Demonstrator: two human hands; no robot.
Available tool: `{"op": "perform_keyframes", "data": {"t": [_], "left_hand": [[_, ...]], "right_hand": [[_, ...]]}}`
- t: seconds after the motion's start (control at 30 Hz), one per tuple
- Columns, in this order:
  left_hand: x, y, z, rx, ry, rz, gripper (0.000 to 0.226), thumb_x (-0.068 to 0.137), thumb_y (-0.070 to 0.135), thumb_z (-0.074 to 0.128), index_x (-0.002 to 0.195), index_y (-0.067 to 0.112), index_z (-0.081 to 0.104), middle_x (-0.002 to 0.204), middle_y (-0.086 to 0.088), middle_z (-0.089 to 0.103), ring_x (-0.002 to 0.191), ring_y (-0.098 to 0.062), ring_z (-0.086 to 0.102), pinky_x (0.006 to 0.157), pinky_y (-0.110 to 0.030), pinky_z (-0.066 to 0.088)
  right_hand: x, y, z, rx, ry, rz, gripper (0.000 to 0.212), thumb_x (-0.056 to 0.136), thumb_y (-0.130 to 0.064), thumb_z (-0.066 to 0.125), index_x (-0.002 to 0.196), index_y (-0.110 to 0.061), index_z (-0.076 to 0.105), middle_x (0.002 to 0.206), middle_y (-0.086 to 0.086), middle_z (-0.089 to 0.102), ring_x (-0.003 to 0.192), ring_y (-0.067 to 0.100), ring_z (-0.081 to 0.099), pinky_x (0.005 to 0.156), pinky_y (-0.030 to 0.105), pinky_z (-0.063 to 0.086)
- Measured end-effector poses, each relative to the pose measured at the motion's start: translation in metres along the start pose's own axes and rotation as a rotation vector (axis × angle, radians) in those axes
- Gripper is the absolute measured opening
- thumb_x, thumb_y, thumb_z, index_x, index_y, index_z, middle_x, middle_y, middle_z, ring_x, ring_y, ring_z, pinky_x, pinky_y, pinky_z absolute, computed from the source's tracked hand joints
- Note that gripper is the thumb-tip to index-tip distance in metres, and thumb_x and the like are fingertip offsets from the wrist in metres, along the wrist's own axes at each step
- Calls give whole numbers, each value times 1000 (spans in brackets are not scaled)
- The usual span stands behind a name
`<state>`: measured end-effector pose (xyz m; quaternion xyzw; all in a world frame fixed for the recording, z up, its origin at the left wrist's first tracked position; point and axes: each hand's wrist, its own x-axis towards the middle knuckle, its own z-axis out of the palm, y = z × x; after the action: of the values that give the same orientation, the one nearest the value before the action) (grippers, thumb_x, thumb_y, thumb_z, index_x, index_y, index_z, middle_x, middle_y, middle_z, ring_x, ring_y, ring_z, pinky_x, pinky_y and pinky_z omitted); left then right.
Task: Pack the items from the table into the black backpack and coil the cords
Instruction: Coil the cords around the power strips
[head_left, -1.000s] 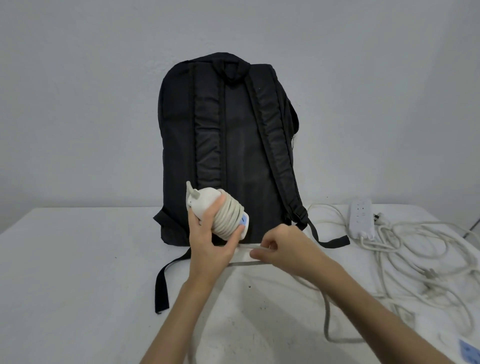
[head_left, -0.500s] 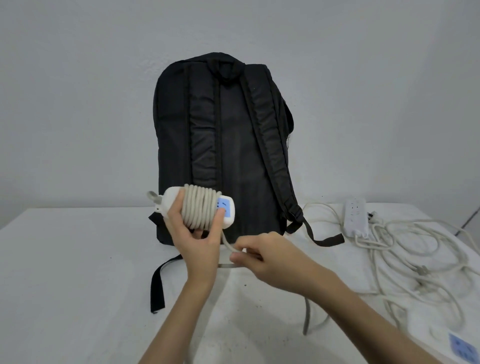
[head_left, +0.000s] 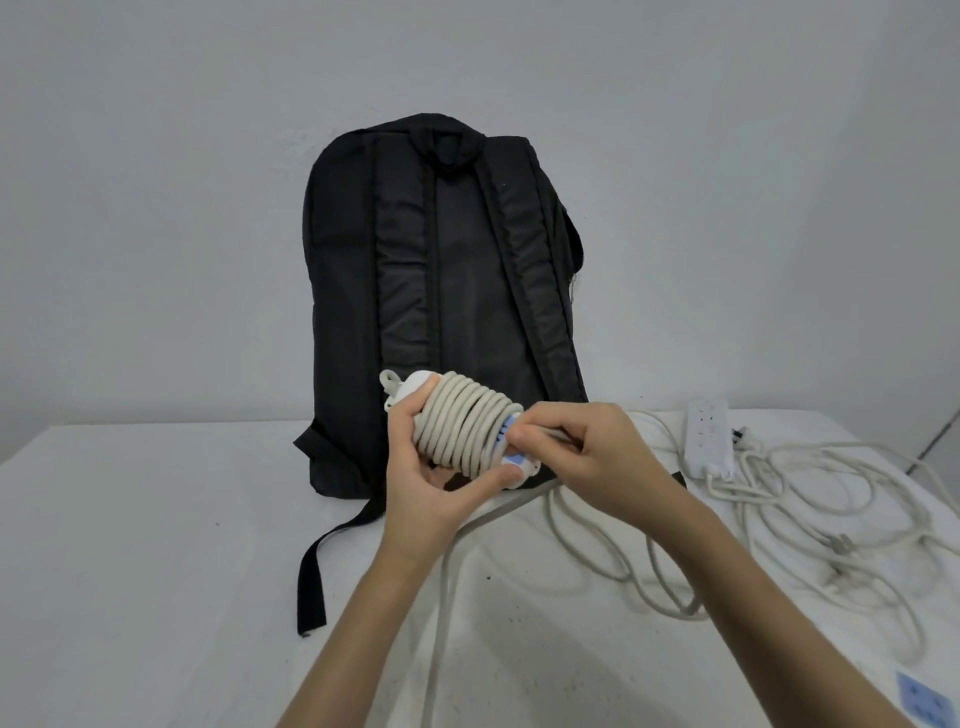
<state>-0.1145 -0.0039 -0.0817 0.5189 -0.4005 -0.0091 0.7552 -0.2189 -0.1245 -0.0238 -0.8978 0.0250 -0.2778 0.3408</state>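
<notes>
Several more turns of thick beige cord (head_left: 462, 423) now cover the white power strip (head_left: 415, 387) gripped in the left hand (head_left: 431, 483), the right hand (head_left: 582, 452) pinching the next turn, so coiling nears completion.

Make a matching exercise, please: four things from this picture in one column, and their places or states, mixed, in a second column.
Things:
1. black backpack
2. power strip wrapped in cord
3. white power strip
4. loose cords

Places or states:
A. lies flat on the table, right of the backpack
B. held up in the left hand
C. stands upright against the wall
D. spread in tangled loops on the table

Pairs: 1-C, 2-B, 3-A, 4-D
</notes>
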Motion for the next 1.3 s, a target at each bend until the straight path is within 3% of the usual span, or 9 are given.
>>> {"op": "perform_keyframes", "data": {"t": [0.17,0.3,0.43,0.57,0.73,0.87,0.97,1.1,1.3], "left_hand": [[5,-5,-14,321,98,87,79,56,45,83,123,26,45,122,6,49,117,-21,51,85,-43,55],[10,-1,-24,422,151,104,77,54,45,82,121,33,47,122,4,51,117,-16,50,91,-42,52],[19,0,-45,363,317,78,72,50,46,82,113,40,50,114,19,54,109,-4,53,89,-22,47],[24,-4,-62,432,357,18,78,49,46,84,118,35,50,117,26,51,114,-2,50,97,-30,46],[20,0,-57,351,159,-123,68,43,48,82,104,50,51,105,31,55,101,5,54,83,-19,48],[21,1,-48,183,33,-217,70,44,40,84,108,41,56,112,20,59,110,-8,57,91,-33,51],[22,8,-42,-35,36,-306,72,44,31,83,111,33,57,111,13,60,108,-17,59,80,-38,54],[22,16,-35,-314,90,-423,81,44,21,81,120,23,52,110,0,60,96,-17,64,65,-34,54],[21,6,-31,-412,344,-454,93,49,19,86,131,9,44,118,-6,55,107,-23,63,69,-34,54]], "right_hand": [[-1,1,4,306,-71,137,11,83,-13,69,89,-6,64,61,22,58,50,20,46,49,19,39],[-1,11,-1,273,-391,362,23,79,-11,73,96,-11,58,52,0,49,42,7,38,45,15,35],[-12,35,-12,156,-659,437,12,81,-12,72,84,-18,61,46,-11,47,42,2,41,48,15,35],[-16,60,-19,401,-419,470,5,81,-18,71,79,-18,66,56,-7,47,52,4,39,51,14,32],[10,69,-21,201,-21,407,20,93,-17,56,80,-18,70,46,-17,50,46,-3,42,49,9,34],[28,77,-12,64,175,327,18,88,-20,63,72,-30,67,58,-24,60,59,-6,55,63,15,43],[28,82,12,22,315,313,20,84,-29,67,65,-25,64,59,-13,60,60,1,52,62,19,41],[10,81,59,-166,288,283,46,87,-51,51,67,-10,55,52,4,48,51,16,42,53,34,35],[-16,56,105,-496,257,15,54,97,-48,32,55,-16,44,40,-3,44,33,14,40,36,24,23]]}}
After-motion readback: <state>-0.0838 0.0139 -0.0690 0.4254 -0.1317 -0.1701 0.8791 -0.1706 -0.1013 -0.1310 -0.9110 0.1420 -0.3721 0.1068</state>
